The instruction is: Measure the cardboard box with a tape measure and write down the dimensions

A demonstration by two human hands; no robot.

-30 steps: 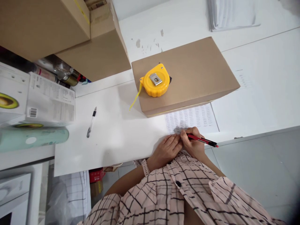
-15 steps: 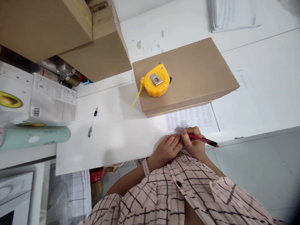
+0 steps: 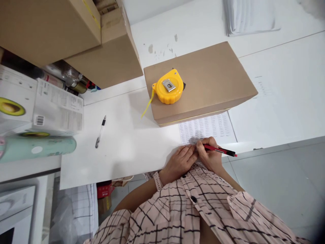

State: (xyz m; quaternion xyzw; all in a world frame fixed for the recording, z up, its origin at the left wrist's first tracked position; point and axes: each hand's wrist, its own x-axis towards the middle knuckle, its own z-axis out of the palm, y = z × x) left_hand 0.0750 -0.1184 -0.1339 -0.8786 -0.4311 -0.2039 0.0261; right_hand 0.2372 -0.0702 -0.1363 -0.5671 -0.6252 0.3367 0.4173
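At the near edge of the tabletop [image 3: 132, 142]: right hand [image 3: 211, 157] gripping a red-and-black pen [image 3: 217, 149].
Pen tip is at the printed sheet [image 3: 223, 125], which the carton [image 3: 210, 74] partly hides. Left hand [image 3: 178, 162] lies flat beside the right hand, fingers extended. Yellow tape measure [image 3: 169, 96] rests on the carton.

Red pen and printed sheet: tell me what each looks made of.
Red pen: likely smooth plastic, given its evenly coloured red and black barrel; gloss is hard to judge. Printed sheet: apparently matt paper, being thin, flat, white and without glare.
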